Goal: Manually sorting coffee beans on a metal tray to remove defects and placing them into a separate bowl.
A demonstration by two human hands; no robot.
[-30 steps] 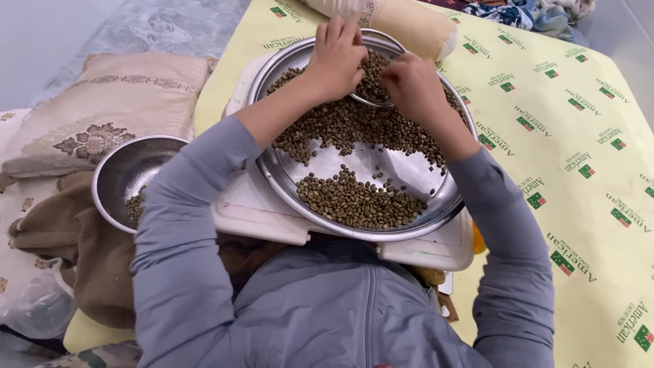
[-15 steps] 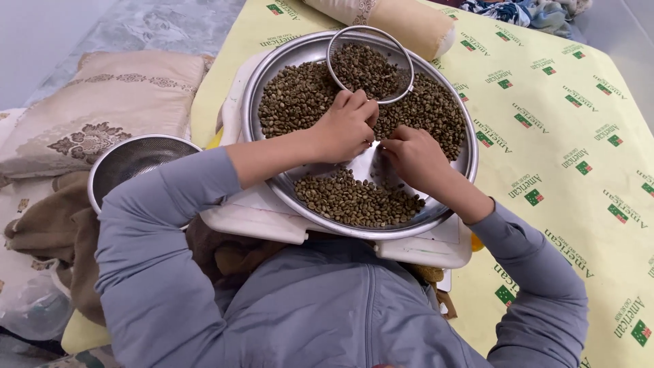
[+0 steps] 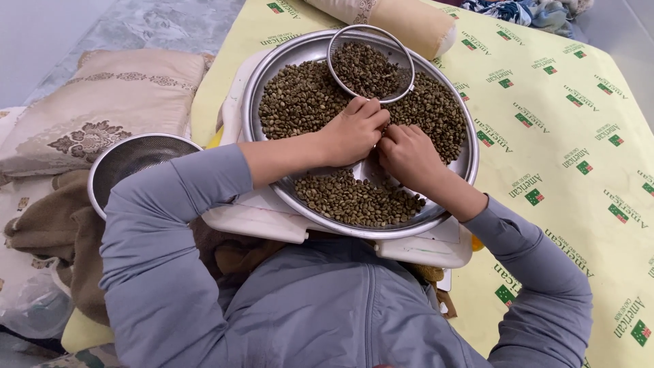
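Both hands rest on the round metal tray [image 3: 455,170]; the left hand [image 3: 354,131] and the right hand [image 3: 407,155] touch, fingers curled narrow over the green beans [image 3: 300,102]. I cannot tell if they pinch beans; a small sieve [image 3: 370,65] of beans lies at the tray's far edge.

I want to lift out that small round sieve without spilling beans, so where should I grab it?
Probably grip the small sieve by its bare metal rim at the far edge, from above, keeping it level: it sits on the beans in the big tray, and both hands crowd its near side.
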